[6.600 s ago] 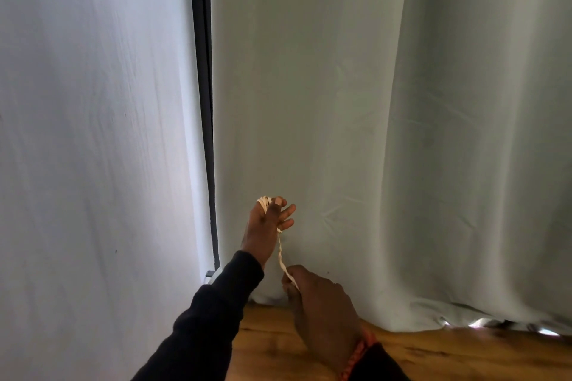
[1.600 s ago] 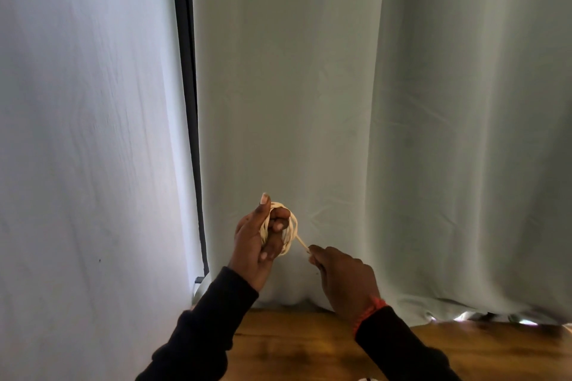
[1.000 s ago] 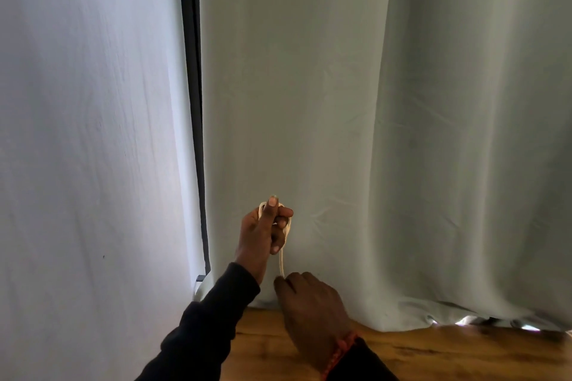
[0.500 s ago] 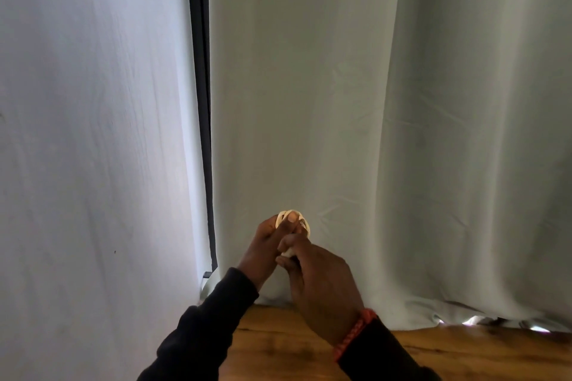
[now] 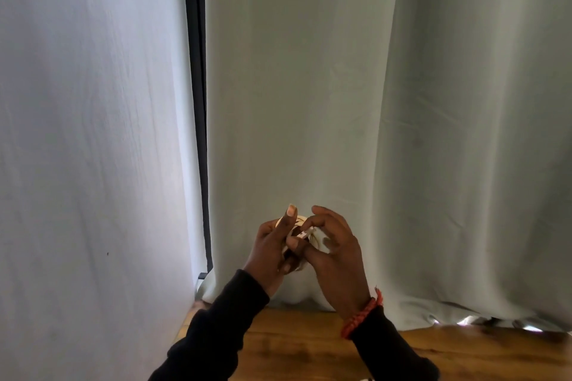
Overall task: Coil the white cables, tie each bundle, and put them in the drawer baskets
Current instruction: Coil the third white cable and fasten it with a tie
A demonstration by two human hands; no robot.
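Both hands raised together, fingers closed on a small coil.

The left hand (image 5: 272, 254) grips the white cable coil (image 5: 301, 230), thumb pointing up. The right hand (image 5: 335, 260) touches the coil from the right, its fingers (image 5: 322, 218) curled over it. Both sleeves are dark.

You have no readable text, label, brand, number or sign on anything in front of you here.

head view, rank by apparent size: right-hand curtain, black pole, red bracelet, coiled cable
1. right-hand curtain
2. black pole
3. and 4. red bracelet and coiled cable: too close to call, as both hands hide most of the coil.
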